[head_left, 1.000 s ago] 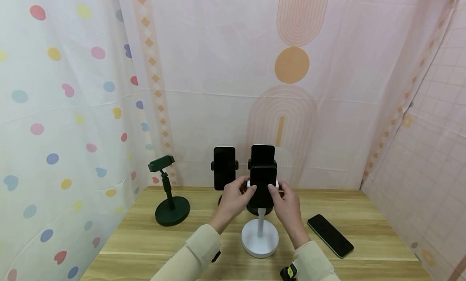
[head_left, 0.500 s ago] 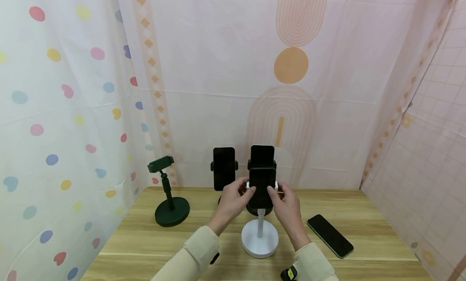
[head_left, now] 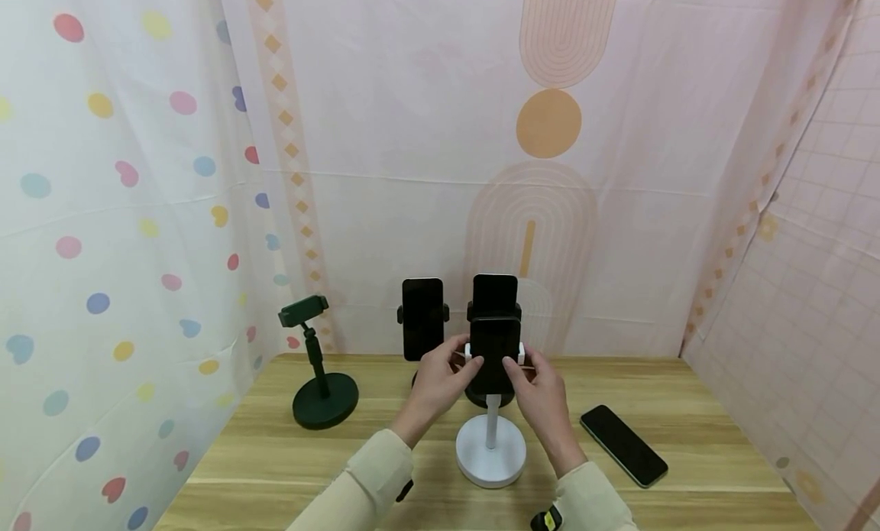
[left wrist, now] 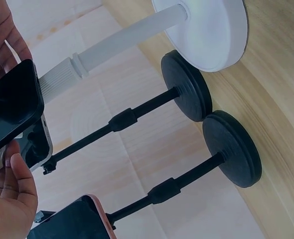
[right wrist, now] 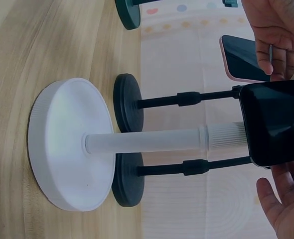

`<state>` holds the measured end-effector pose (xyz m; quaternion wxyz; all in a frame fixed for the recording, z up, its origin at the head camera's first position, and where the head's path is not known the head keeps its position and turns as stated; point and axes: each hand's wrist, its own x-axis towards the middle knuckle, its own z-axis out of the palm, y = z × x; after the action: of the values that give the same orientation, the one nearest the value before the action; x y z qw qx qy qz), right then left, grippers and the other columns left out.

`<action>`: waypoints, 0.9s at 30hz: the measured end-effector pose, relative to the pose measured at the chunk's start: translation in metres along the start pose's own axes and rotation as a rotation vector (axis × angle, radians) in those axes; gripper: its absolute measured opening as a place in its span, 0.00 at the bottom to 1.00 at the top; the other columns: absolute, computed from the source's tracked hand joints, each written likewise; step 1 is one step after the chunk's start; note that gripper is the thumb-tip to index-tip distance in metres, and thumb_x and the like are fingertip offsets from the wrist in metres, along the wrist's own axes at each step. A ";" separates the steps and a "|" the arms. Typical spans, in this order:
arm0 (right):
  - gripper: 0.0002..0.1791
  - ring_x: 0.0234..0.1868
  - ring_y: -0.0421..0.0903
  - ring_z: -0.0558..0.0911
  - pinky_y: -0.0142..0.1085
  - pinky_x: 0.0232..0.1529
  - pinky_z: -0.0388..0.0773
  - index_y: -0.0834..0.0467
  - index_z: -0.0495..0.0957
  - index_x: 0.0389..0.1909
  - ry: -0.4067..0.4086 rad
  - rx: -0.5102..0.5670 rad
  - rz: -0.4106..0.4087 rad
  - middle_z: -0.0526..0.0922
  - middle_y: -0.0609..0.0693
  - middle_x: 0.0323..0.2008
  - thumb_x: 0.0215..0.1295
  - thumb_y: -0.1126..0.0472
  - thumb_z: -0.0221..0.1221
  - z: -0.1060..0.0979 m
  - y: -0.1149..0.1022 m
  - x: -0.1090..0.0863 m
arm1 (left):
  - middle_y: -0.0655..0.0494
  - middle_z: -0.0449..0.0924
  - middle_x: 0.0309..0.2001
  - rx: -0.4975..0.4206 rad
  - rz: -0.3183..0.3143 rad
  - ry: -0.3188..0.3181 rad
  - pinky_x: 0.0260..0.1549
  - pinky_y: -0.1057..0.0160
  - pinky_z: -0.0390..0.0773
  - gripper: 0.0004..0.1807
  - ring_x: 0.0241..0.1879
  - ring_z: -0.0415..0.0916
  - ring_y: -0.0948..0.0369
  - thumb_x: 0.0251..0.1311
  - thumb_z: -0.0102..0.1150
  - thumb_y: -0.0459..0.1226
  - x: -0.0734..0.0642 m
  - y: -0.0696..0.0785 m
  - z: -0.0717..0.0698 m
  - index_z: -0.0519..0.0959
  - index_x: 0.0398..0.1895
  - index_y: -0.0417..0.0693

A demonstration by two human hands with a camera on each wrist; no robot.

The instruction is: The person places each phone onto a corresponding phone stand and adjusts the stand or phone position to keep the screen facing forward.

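Both hands (head_left: 438,375) (head_left: 541,390) pinch the front phone (head_left: 495,344), long axis upright, facing the head camera

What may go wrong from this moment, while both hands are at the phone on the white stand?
If the clamp is not tight, the front phone might slip when the left hand and right hand let go. Pushing backwards may tip the white stand into the rear phone standing behind it.
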<state>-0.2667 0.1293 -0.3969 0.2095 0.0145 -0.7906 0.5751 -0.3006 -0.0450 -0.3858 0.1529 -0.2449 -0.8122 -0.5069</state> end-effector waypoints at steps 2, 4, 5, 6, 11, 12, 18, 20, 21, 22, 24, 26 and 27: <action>0.25 0.47 0.51 0.83 0.45 0.47 0.80 0.60 0.75 0.62 0.001 0.001 -0.001 0.82 0.56 0.49 0.71 0.50 0.60 0.000 0.001 -0.001 | 0.55 0.81 0.40 -0.009 -0.004 -0.007 0.33 0.63 0.79 0.21 0.36 0.77 0.61 0.67 0.61 0.40 0.000 -0.001 0.000 0.76 0.61 0.43; 0.25 0.47 0.51 0.84 0.45 0.47 0.80 0.60 0.75 0.62 0.002 0.006 0.000 0.82 0.56 0.49 0.71 0.51 0.60 0.000 0.001 -0.001 | 0.54 0.80 0.40 -0.017 -0.004 -0.014 0.33 0.63 0.80 0.22 0.36 0.78 0.61 0.66 0.61 0.39 -0.001 -0.001 0.001 0.75 0.61 0.43; 0.25 0.47 0.51 0.84 0.45 0.47 0.80 0.60 0.75 0.62 0.001 0.009 0.000 0.82 0.56 0.49 0.71 0.50 0.61 0.000 0.001 -0.002 | 0.53 0.80 0.41 -0.020 -0.004 -0.016 0.33 0.63 0.80 0.22 0.36 0.78 0.61 0.66 0.62 0.39 -0.001 -0.002 0.001 0.75 0.62 0.42; 0.25 0.47 0.51 0.84 0.45 0.47 0.80 0.60 0.75 0.62 0.001 0.010 0.002 0.82 0.56 0.49 0.71 0.50 0.61 0.000 0.002 -0.002 | 0.53 0.80 0.41 -0.023 -0.003 -0.019 0.33 0.64 0.80 0.23 0.36 0.78 0.61 0.66 0.62 0.39 -0.002 -0.002 0.001 0.75 0.62 0.42; 0.28 0.48 0.51 0.83 0.45 0.48 0.80 0.60 0.73 0.64 -0.008 0.010 0.015 0.82 0.56 0.50 0.70 0.49 0.61 -0.001 0.005 -0.002 | 0.52 0.80 0.41 -0.025 0.004 -0.018 0.33 0.64 0.78 0.23 0.35 0.77 0.61 0.66 0.62 0.40 -0.004 -0.005 0.001 0.74 0.63 0.42; 0.29 0.49 0.51 0.83 0.45 0.48 0.80 0.60 0.73 0.65 -0.008 0.007 0.017 0.82 0.56 0.50 0.70 0.48 0.61 -0.001 0.005 -0.002 | 0.52 0.80 0.41 -0.026 0.002 -0.018 0.33 0.64 0.78 0.23 0.35 0.76 0.61 0.66 0.62 0.40 -0.005 -0.005 0.001 0.74 0.62 0.43; 0.28 0.49 0.52 0.82 0.45 0.49 0.80 0.61 0.74 0.64 -0.003 -0.011 0.006 0.81 0.57 0.49 0.69 0.50 0.62 -0.004 0.008 -0.004 | 0.54 0.79 0.42 -0.022 -0.018 -0.023 0.32 0.63 0.78 0.25 0.35 0.76 0.61 0.66 0.63 0.41 -0.008 -0.008 0.002 0.73 0.64 0.44; 0.27 0.49 0.52 0.82 0.46 0.50 0.80 0.61 0.74 0.63 -0.003 -0.017 0.004 0.81 0.56 0.49 0.69 0.50 0.62 -0.004 0.009 -0.004 | 0.53 0.78 0.43 -0.020 -0.021 -0.026 0.32 0.63 0.78 0.26 0.36 0.77 0.61 0.65 0.63 0.41 -0.008 -0.010 0.002 0.72 0.65 0.43; 0.26 0.49 0.52 0.82 0.46 0.50 0.79 0.61 0.74 0.63 -0.003 -0.021 0.003 0.81 0.56 0.49 0.69 0.51 0.62 -0.005 0.009 -0.005 | 0.53 0.78 0.43 -0.022 -0.022 -0.026 0.32 0.63 0.78 0.27 0.36 0.77 0.60 0.65 0.63 0.41 -0.009 -0.011 0.002 0.72 0.65 0.43; 0.26 0.49 0.53 0.82 0.46 0.50 0.79 0.61 0.74 0.62 -0.004 -0.023 0.000 0.81 0.56 0.49 0.69 0.51 0.62 -0.006 0.010 -0.005 | 0.52 0.79 0.44 -0.019 -0.024 -0.027 0.32 0.63 0.78 0.27 0.36 0.78 0.60 0.65 0.63 0.41 -0.009 -0.012 0.002 0.72 0.65 0.43; 0.27 0.50 0.53 0.82 0.46 0.50 0.79 0.62 0.74 0.62 -0.010 -0.033 0.001 0.81 0.57 0.49 0.70 0.50 0.62 -0.007 0.011 -0.007 | 0.52 0.79 0.45 -0.011 -0.024 -0.030 0.32 0.63 0.78 0.27 0.37 0.78 0.59 0.65 0.64 0.41 -0.011 -0.014 0.002 0.72 0.65 0.43; 0.28 0.51 0.54 0.82 0.47 0.51 0.79 0.61 0.74 0.63 -0.016 -0.042 0.009 0.81 0.57 0.51 0.69 0.48 0.62 -0.009 0.012 -0.008 | 0.50 0.80 0.46 0.005 -0.022 -0.037 0.33 0.63 0.78 0.27 0.37 0.78 0.59 0.65 0.64 0.41 -0.013 -0.017 0.001 0.72 0.65 0.44; 0.29 0.51 0.54 0.82 0.47 0.52 0.78 0.61 0.74 0.63 -0.022 -0.048 0.011 0.81 0.58 0.51 0.69 0.47 0.61 -0.010 0.013 -0.008 | 0.49 0.80 0.47 0.009 -0.023 -0.044 0.34 0.63 0.78 0.27 0.38 0.78 0.59 0.65 0.64 0.41 -0.014 -0.017 0.001 0.72 0.66 0.44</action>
<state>-0.2594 0.1414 -0.4092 0.1979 0.0115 -0.8065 0.5570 -0.2984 -0.0540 -0.4061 0.1299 -0.2459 -0.8206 -0.4993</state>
